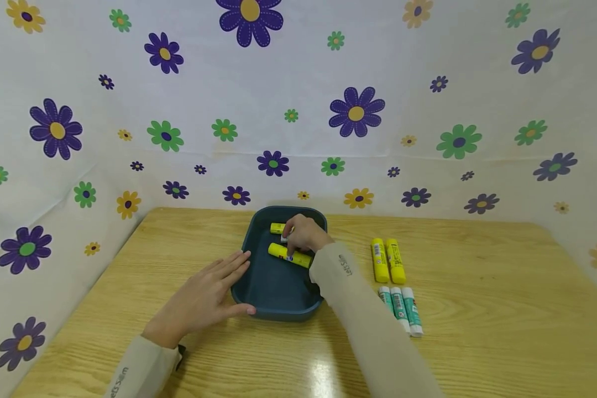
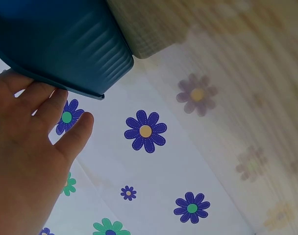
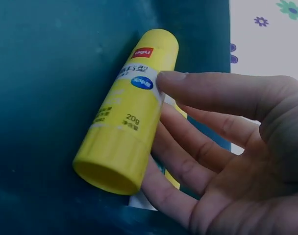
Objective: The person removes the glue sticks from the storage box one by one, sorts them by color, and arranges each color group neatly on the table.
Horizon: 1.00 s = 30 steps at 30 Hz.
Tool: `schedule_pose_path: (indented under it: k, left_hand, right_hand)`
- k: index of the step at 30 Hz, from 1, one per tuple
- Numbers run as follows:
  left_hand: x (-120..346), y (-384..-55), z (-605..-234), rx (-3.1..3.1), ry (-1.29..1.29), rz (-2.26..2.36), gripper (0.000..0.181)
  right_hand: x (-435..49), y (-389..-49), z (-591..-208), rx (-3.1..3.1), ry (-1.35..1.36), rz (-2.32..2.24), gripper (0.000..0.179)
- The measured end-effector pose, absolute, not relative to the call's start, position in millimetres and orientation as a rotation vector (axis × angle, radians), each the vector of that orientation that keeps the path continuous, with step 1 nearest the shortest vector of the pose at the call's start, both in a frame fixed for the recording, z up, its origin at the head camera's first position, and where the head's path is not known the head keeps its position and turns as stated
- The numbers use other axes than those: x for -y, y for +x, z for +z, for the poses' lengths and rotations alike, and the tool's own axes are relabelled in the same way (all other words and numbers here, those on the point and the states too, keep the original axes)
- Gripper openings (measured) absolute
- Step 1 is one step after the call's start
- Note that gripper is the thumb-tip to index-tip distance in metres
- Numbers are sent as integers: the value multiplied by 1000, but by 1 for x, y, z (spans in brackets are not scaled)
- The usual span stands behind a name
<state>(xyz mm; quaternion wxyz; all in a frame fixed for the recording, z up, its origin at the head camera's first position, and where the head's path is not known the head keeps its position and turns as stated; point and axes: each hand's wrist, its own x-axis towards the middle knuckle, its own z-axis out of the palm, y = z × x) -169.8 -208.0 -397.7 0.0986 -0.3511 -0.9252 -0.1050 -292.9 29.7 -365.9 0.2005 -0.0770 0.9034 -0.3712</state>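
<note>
A dark blue plastic tray [image 1: 273, 287] stands on the table. My left hand [image 1: 204, 296] rests against its left rim with straight fingers, the thumb spread toward the near corner. My right hand [image 1: 305, 235] reaches inside and pinches a yellow glue stick [image 3: 127, 112] lying slantwise on the tray floor. In the right wrist view its thumb presses the label side while the fingers pass behind the stick. Another yellow glue stick [image 1: 277, 228] lies farther back in the tray, partly hidden by this hand. A white end of another stick [image 3: 141, 201] shows under the fingers.
To the right of the tray, two yellow glue sticks [image 1: 388, 261] lie side by side on the wooden table [image 1: 492, 298]. Nearer, three green-and-white glue sticks [image 1: 400, 309] lie in a row, partly behind the right sleeve. A flowered cloth [image 1: 298, 83] hangs behind the table.
</note>
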Motion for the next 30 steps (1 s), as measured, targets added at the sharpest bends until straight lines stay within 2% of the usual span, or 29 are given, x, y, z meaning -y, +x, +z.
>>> schedule_pose_path:
  k: [16,30]
  left_hand:
    - [206,-168,-398,2760,-1042,-319,98]
    - [207,-170,-396,2771,-1038,-311,99]
  right_hand:
    - [-31,-288,-369,-2497,-313,-906,37]
    - [-37,-291,-359,-2328,-240,-1253,45]
